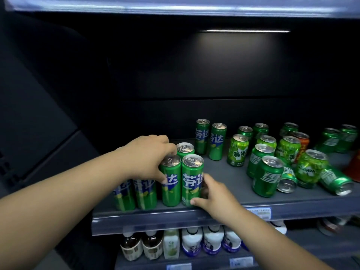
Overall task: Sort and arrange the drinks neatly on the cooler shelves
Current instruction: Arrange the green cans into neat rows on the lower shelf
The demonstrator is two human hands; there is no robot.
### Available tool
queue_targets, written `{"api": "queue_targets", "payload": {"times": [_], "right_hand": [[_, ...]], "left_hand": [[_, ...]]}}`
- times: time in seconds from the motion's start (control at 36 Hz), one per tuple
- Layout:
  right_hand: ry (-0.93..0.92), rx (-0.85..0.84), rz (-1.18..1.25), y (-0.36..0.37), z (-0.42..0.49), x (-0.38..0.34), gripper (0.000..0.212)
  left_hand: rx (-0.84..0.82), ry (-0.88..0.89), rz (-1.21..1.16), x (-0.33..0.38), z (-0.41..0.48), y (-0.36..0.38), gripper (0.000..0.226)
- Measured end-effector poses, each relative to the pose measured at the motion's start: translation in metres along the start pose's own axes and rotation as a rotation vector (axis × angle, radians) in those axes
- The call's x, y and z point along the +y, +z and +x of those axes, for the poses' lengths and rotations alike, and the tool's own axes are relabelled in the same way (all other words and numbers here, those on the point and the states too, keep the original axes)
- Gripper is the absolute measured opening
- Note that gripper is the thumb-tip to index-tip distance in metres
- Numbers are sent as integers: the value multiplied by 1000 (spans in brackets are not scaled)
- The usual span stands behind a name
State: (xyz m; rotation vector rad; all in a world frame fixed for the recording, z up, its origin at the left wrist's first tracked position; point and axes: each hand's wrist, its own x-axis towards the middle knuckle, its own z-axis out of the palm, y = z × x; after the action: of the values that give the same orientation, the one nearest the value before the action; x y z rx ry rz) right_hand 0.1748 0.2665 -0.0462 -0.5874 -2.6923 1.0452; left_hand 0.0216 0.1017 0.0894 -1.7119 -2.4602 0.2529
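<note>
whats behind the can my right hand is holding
Another slim green can stands directly behind the front can held by the right hand; only its top shows, the rest is covered.

Upper shelf [229, 172]: tall cans [171, 182] grouped at 8 o'clock by the front edge; rear pair [210, 141] at 12 o'clock. Short cans [266, 176] cluster at 3 o'clock, toppled cans [335, 181] among them. Bottles [191, 243] on lower shelf [210, 264] beneath.

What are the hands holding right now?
Left hand: grips a tall green can.
Right hand: grips the end can beside it.
</note>
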Motion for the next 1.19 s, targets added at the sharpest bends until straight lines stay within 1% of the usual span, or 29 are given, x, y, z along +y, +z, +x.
{"api": "queue_targets", "payload": {"times": [0.08, 0.25, 0.44, 0.64, 0.75, 0.81, 0.94, 1.08, 1.19], "right_hand": [[-9, 12, -7, 4, 2, 3, 74], [-9, 1, 28, 12, 5, 11, 78], [-31, -5, 41, 11, 8, 15, 77], [-61, -58, 48, 14, 11, 16, 74], [-77, -73, 45, 14, 12, 14, 81], [-75, -60, 46, 16, 13, 14, 83], [-83, 14, 66, 24, 14, 14, 78], [-41, 15, 103, 28, 15, 17, 76], [-32, 38, 89, 31, 14, 19, 74]], "left_hand": [[6, 26, 3, 3, -3, -1, 70], [51, 23, 9, 1, -4, 3, 61], [62, 21, 34, -1, -2, 2, 60], [61, 12, 45, -2, -3, 0, 55], [56, 14, 33, -4, -3, 0, 55], [57, 11, 21, -6, -3, 1, 57], [76, 15, -56, -13, -4, 7, 58], [82, 21, -111, -15, -6, 9, 57], [80, 19, -125, -14, -6, 10, 57]]}}
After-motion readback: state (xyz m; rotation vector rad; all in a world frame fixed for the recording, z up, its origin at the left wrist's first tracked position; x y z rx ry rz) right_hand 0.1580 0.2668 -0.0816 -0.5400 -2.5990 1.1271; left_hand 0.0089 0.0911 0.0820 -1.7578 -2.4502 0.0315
